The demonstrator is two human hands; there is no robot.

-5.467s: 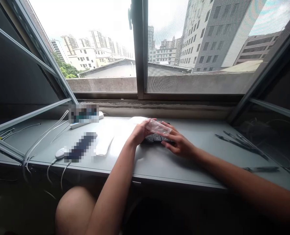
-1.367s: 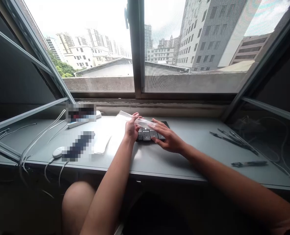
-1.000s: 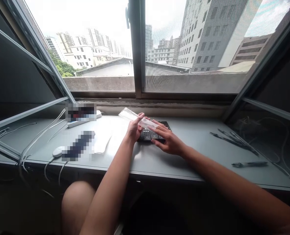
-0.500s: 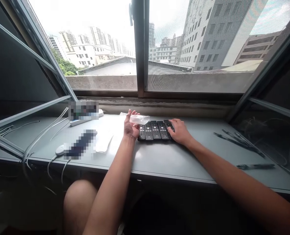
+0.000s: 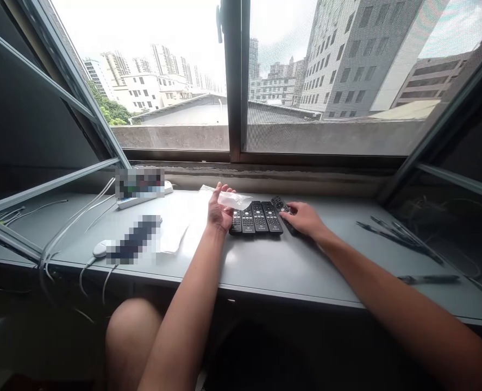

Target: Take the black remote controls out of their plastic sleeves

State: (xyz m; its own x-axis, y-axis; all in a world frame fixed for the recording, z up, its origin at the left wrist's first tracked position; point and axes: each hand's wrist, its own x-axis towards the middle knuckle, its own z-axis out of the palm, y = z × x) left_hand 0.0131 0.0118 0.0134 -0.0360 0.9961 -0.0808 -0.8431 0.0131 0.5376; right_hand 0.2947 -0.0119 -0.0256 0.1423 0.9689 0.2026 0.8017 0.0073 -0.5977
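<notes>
My left hand (image 5: 221,210) is closed around a clear plastic sleeve (image 5: 236,201), which sticks out to the right over the tops of the remotes. Several black remote controls (image 5: 260,217) lie side by side on the desk in front of the window, their buttons facing up. At the right end of this row, my right hand (image 5: 304,218) grips one black remote control (image 5: 280,205) between thumb and fingers. That remote is tilted, its top leaning left, and its lower part is hidden by the hand.
White plastic sleeves (image 5: 173,236) lie on the grey desk (image 5: 265,269) left of my left arm. A power strip (image 5: 143,201), cables (image 5: 81,217) and a blurred dark object (image 5: 137,239) are further left. Dark cables (image 5: 399,239) and a pen-like object (image 5: 430,279) lie at right.
My right hand has taken hold of the rightmost remote and turned it, opening a gap between it and the row. The left hand with the sleeve is almost unmoved.
</notes>
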